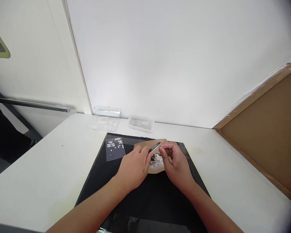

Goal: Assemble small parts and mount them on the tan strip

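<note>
My left hand (pixel 135 165) is closed on a slim dark strip with a pale edge (pixel 155 146), which points up and to the right. My right hand (pixel 176 161) is closed in a pinch by the strip's far end; whatever its fingertips hold is too small to make out. Beneath both hands lies a brown paper tray or sheet (pixel 145 143), partly covered by them. Small white pieces (pixel 158 160) are heaped on it, with a dark scrap (pixel 153 157) among them. To the left, a clear sheet (pixel 115 149) bears several small white pieces in groups.
A black mat (pixel 155 200) covers the middle of the white table (pixel 38 187). Against the wall stand a translucent tray with contents (pixel 141 123) and an open clear plastic case (pixel 104 119). A brown board (pixel 264 129) rises at the right.
</note>
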`<state>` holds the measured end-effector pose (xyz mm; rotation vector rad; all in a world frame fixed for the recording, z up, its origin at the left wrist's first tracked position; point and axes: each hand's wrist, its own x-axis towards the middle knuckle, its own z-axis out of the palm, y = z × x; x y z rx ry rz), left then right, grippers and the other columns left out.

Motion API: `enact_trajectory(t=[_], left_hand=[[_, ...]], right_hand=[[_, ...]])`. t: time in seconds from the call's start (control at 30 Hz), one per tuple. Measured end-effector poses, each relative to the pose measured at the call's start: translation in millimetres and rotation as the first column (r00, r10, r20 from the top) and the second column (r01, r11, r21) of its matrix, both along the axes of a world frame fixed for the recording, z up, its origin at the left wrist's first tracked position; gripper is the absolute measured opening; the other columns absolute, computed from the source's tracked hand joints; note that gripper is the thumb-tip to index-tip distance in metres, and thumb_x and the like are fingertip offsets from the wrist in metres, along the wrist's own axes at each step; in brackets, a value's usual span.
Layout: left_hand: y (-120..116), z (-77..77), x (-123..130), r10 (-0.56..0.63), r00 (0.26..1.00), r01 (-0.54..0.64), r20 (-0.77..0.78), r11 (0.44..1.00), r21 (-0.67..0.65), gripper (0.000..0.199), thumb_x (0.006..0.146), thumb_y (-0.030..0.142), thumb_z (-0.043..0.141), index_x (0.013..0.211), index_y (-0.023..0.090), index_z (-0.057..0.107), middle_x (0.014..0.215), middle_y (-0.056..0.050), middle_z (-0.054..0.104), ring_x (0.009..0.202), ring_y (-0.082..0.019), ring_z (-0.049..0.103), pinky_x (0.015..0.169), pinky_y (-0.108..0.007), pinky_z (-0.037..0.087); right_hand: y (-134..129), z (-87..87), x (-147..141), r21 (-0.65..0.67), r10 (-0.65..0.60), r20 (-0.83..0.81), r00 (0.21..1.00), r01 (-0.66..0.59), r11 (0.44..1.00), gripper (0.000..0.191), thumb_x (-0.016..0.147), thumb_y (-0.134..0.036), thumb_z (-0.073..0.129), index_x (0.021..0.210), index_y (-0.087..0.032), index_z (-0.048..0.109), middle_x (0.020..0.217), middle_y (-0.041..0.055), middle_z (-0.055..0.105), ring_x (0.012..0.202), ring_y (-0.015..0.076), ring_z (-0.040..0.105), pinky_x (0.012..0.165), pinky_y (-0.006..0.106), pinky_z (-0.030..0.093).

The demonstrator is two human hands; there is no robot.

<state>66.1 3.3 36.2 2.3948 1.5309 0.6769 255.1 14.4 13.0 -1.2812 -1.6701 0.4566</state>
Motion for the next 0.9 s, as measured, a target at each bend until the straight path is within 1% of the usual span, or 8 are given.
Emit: enact_trajectory(t=[0.07, 0.17, 0.27, 0.33, 0.53, 0.63, 0.73, 0.9], left_hand=[[0.5, -1.1, -0.4, 0.012, 1.0, -0.012, -0.001, 1.0, 0.016, 0.037, 0.11, 0.042, 0.028, 0.121, 0.024, 0.058, 0.107, -0.006, 0.064, 0.091, -0.021, 0.067, 0.072, -0.03, 0.052], [1.0, -1.8, -1.0, 0.021, 1.0, -0.021, 0.013, 0.999, 0.035, 0.036, 0.11, 0.041, 0.03, 0.12, 0.024, 0.06, 0.105, -0.005, 0.063, 0.09, -0.02, 0.067, 0.072, -0.029, 0.052], [1.3, -2.0, -1.2, 0.016, 0.999, -0.018, 0.042, 0.999, 0.048, 0.033, 0.11, 0.039, 0.032, 0.117, 0.024, 0.061, 0.104, -0.004, 0.063, 0.089, -0.019, 0.066, 0.072, -0.028, 0.052], [1.5, -2.4, -1.1, 0.012, 0.999, -0.014, 0.053, 0.999, 0.052, 0.031, 0.11, 0.038, 0.034, 0.119, 0.024, 0.061, 0.106, -0.004, 0.062, 0.089, -0.019, 0.066, 0.074, -0.028, 0.053], [2.3, -3.8, -2.7, -0.004, 0.998, 0.001, 0.057, 0.999, 0.054, 0.029, 0.107, 0.04, 0.044, 0.127, 0.025, 0.057, 0.109, -0.004, 0.061, 0.094, -0.02, 0.067, 0.078, -0.031, 0.055], [2.9, -5.4, -4.4, -0.01, 0.996, 0.005, 0.088, 0.998, 0.057, 0.026, 0.106, 0.038, 0.047, 0.125, 0.024, 0.058, 0.11, -0.004, 0.062, 0.095, -0.02, 0.067, 0.079, -0.031, 0.055], [4.3, -8.6, -5.5, -0.004, 0.99, -0.004, 0.14, 0.998, 0.055, 0.02, 0.103, 0.032, 0.053, 0.118, 0.022, 0.061, 0.11, -0.005, 0.066, 0.098, -0.021, 0.067, 0.081, -0.032, 0.055], [7.0, -13.8, -4.9, -0.024, 0.967, 0.017, 0.252, 0.999, 0.029, 0.017, 0.1, 0.03, 0.058, 0.112, 0.021, 0.064, 0.109, -0.005, 0.07, 0.1, -0.022, 0.067, 0.088, -0.036, 0.054]], right_hand=[[-0.7, -0.1, 0.5, 0.021, 0.012, 0.001, 1.0, -0.012, 1.0, 0.019, 0.101, -0.043, 0.057, 0.103, -0.024, 0.06, 0.098, 0.0056, 0.066, 0.084, 0.0211, 0.065, 0.077, 0.037, 0.054], [-2.6, 1.8, 0.3, 0.086, 0.013, 0.037, 0.999, -0.016, 0.996, 0.017, 0.101, -0.041, 0.058, 0.102, -0.024, 0.061, 0.095, 0.005, 0.066, 0.076, 0.0195, 0.062, 0.072, 0.036, 0.052], [-4.3, 4.7, -0.4, 0.141, -0.026, 0.115, 0.993, 0.009, 0.99, 0.017, 0.1, -0.039, 0.059, 0.097, -0.023, 0.063, 0.088, 0.0033, 0.064, 0.066, 0.0172, 0.056, 0.064, 0.034, 0.049], [-4.6, 6.2, -0.4, 0.155, -0.054, 0.14, 0.989, 0.032, 0.987, 0.016, 0.1, -0.038, 0.06, 0.095, -0.023, 0.064, 0.086, 0.0025, 0.064, 0.064, 0.0163, 0.054, 0.062, 0.033, 0.047], [-2.6, 7.2, 1.5, 0.15, -0.077, 0.115, 0.99, 0.059, 0.987, 0.014, 0.1, -0.037, 0.06, 0.097, -0.024, 0.064, 0.086, 0.0006, 0.064, 0.062, 0.0148, 0.053, 0.061, 0.032, 0.046], [-2.1, 5.7, 1.1, 0.161, -0.102, 0.177, 0.979, 0.074, 0.984, 0.015, 0.1, -0.037, 0.059, 0.095, -0.024, 0.064, 0.084, 0.0009, 0.064, 0.062, 0.0155, 0.054, 0.059, 0.031, 0.044], [-2.4, 3.3, -0.5, 0.175, -0.121, 0.256, 0.959, 0.077, 0.982, 0.018, 0.101, -0.038, 0.057, 0.093, -0.024, 0.063, 0.084, 0.0021, 0.064, 0.067, 0.0176, 0.057, 0.061, 0.032, 0.044], [-2.4, -0.4, -3.3, 0.186, -0.171, 0.308, 0.936, 0.117, 0.976, 0.018, 0.101, -0.038, 0.055, 0.092, -0.024, 0.061, 0.084, 0.0016, 0.065, 0.068, 0.0177, 0.059, 0.06, 0.031, 0.043]])
